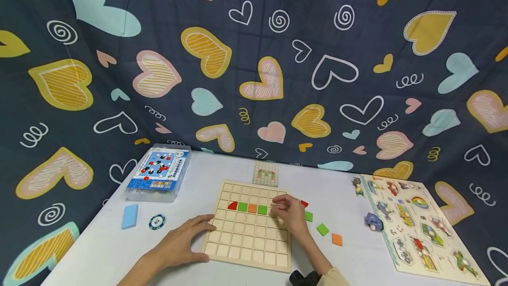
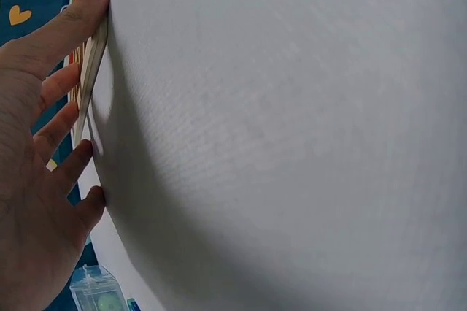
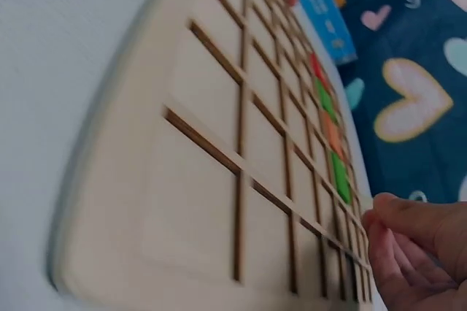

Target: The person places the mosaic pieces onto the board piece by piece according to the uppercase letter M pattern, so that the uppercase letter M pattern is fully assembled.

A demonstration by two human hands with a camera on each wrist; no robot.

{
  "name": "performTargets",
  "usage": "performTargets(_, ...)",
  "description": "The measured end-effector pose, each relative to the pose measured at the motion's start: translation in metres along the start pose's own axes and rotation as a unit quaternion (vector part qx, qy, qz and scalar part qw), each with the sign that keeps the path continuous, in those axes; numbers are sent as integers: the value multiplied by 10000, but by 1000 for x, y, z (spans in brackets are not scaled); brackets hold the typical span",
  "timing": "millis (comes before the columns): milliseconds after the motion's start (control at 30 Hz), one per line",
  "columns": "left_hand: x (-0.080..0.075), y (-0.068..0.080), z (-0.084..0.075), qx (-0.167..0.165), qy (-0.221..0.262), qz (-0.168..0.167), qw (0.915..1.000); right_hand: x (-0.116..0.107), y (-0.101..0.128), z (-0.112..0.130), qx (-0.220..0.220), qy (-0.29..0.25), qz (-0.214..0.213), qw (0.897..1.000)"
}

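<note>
Head view shows us, nearest, our left hand with fingers spread and released, touching the left rim of the wooden grid board on the white tabletop. Our right hand bends over the board's right side, fingertips drawn together; we cannot tell whether they grasp anything. Loose tiles lie right of the board. Beside the right fingers, its upper half carries a row of red, green, orange and green pieces. Beyond it we see a pattern card, then heart-print cloth.
</note>
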State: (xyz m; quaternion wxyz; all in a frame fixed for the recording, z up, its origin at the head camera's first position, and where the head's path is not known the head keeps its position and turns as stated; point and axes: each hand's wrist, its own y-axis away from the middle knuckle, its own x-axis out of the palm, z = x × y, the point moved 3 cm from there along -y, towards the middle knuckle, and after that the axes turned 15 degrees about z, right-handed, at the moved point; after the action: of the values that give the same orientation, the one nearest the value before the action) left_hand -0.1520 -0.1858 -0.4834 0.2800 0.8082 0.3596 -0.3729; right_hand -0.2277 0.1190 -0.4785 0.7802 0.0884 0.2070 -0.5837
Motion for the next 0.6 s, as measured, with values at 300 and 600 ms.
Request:
performTargets(300,0,-1,1,-33,-56,-52,10000,-42,7,-15,779,-298,-501,9953)
performTargets(600,0,0,0,25,-20,-55,10000,-60,8,-24,1213,99,-448,9916)
